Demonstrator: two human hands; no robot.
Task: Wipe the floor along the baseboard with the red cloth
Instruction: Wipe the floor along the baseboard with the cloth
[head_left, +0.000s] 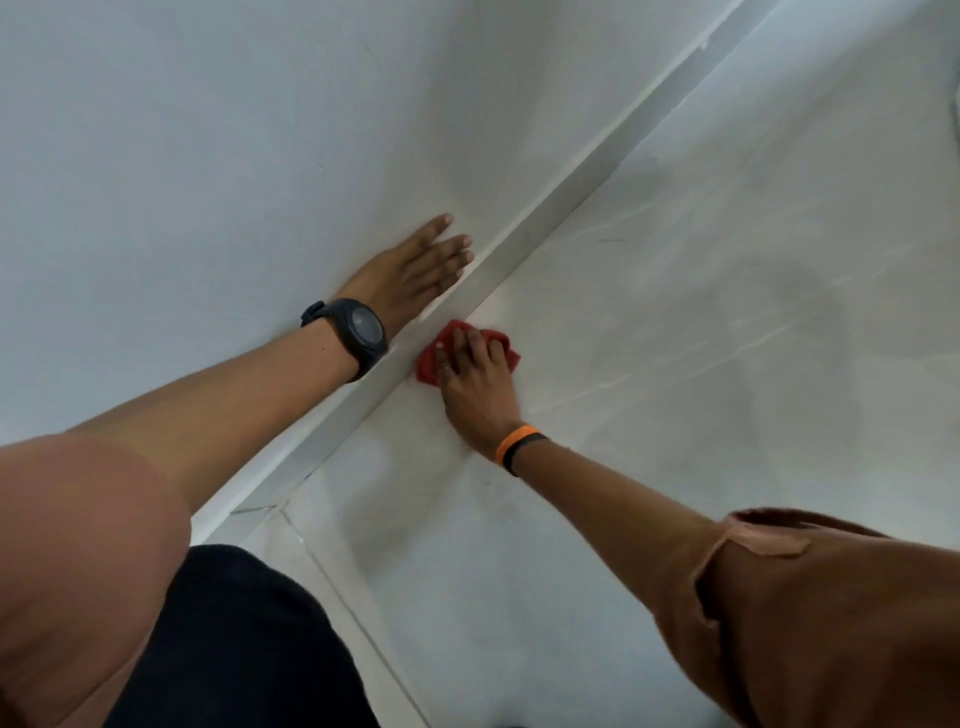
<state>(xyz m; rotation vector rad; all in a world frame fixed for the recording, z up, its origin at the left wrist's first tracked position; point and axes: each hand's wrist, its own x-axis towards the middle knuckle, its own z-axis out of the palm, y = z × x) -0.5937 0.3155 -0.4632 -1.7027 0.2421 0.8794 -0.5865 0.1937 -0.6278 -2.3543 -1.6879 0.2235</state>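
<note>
A crumpled red cloth (430, 362) lies on the pale marble floor (701, 322), right against the white baseboard (566, 202) that runs diagonally from lower left to upper right. My right hand (475, 384) presses down on the cloth, fingers over it; an orange and a black band circle that wrist. My left hand (415, 270) lies flat on the white wall (208, 156) just above the baseboard, fingers stretched and holding nothing, with a black watch on the wrist.
Floor tile joints (332, 561) run near my dark trouser leg (234, 649) at the bottom. My brown sleeve (810, 613) fills the lower right. The marble floor stretches away to the right.
</note>
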